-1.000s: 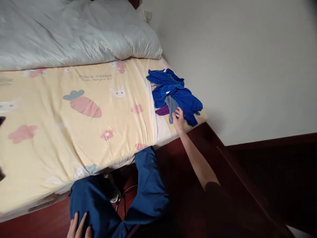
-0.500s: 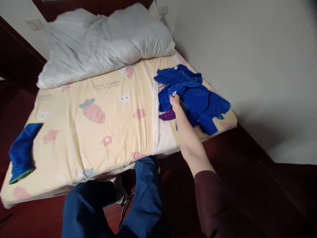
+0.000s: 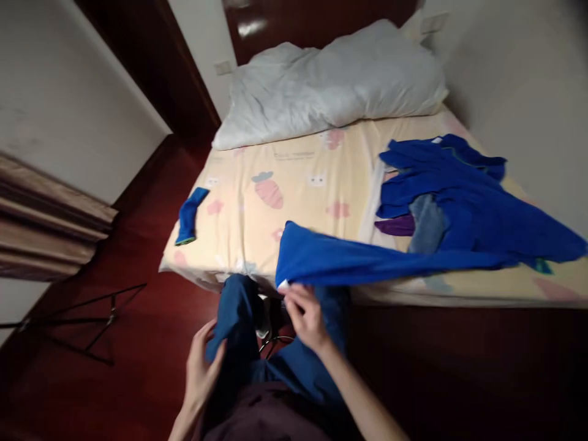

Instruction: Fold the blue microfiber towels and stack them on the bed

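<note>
My right hand (image 3: 307,315) pinches the white-tagged corner of a blue garment (image 3: 340,257), which stretches rightward along the bed's front edge to a pile of blue clothes (image 3: 478,214). Beside my left knee, my left hand (image 3: 202,361) has its fingers apart and holds nothing. A grey-blue cloth (image 3: 428,222) and a purple cloth (image 3: 395,225) lie at the left side of the pile. On the far left of the bed is a folded blue piece with a green edge (image 3: 189,217).
The bed (image 3: 229,220) has a yellow patterned sheet, with a big grey-white pillow or quilt (image 3: 335,79) at its back. A black stand (image 3: 98,318) is on the floor at the left, near a striped curtain (image 3: 50,220). A wall rises at the right.
My right hand has drawn one blue garment's end out of the pile toward my knees. My left hand has come into view. The view has swung left, showing the curtain and stand.
</note>
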A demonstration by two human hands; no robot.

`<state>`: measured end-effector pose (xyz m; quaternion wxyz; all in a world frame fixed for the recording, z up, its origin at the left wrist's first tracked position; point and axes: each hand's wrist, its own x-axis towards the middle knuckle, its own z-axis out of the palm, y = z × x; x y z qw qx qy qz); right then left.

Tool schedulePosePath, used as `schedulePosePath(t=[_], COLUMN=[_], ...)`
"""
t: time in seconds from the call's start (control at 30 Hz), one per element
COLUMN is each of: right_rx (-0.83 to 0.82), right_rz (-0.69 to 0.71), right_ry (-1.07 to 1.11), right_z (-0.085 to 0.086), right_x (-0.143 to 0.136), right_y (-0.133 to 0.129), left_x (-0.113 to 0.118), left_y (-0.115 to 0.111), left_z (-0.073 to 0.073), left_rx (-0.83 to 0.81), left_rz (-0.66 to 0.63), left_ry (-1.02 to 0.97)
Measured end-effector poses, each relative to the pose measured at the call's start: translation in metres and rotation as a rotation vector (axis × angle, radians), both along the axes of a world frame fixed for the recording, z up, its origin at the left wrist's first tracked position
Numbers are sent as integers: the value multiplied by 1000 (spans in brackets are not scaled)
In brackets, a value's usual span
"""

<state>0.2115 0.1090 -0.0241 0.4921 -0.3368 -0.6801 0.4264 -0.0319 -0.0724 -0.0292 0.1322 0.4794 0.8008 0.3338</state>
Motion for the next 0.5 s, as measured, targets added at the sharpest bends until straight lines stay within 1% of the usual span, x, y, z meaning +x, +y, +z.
schedulePosePath(t=[0.07, 0.1, 0.13, 0.17, 0.2, 0.27, 0.3, 0.33, 0.43, 0.47, 0.5], right_rx=[-33, -23, -28, -19, 4, 91, 145, 192, 255, 253, 246], right_rz=[144, 177, 171, 183, 199, 252, 267, 252, 84, 42, 39], right_ry=[-26, -29, -33, -51, -79, -166, -215, -264, -435, -509, -582], right_z=[0, 1, 2, 2, 1, -3, -5, -8, -14, -15, -15], right_x=[-38, -51, -60, -64, -63, -51, -43, -33, -9, -4, 0], right_y=[-76, -107, -130, -146, -155, -158, -154, -149, -133, -128, -124], left_x=[8, 11, 13, 15, 15, 13, 11, 8, -2, -4, -7], left_y=[17, 24, 27, 26, 22, 8, 0, -6, -20, -24, -26], left_z=[16, 22, 27, 31, 34, 37, 37, 38, 42, 44, 47], left_rx=[114, 116, 130, 132, 135, 138, 137, 140, 176, 188, 200], left_rz=[-263, -422, -552, -654, -719, -759, -760, -750, -749, -765, -786], left_ry=[64, 109, 162, 208, 247, 308, 331, 353, 412, 426, 436])
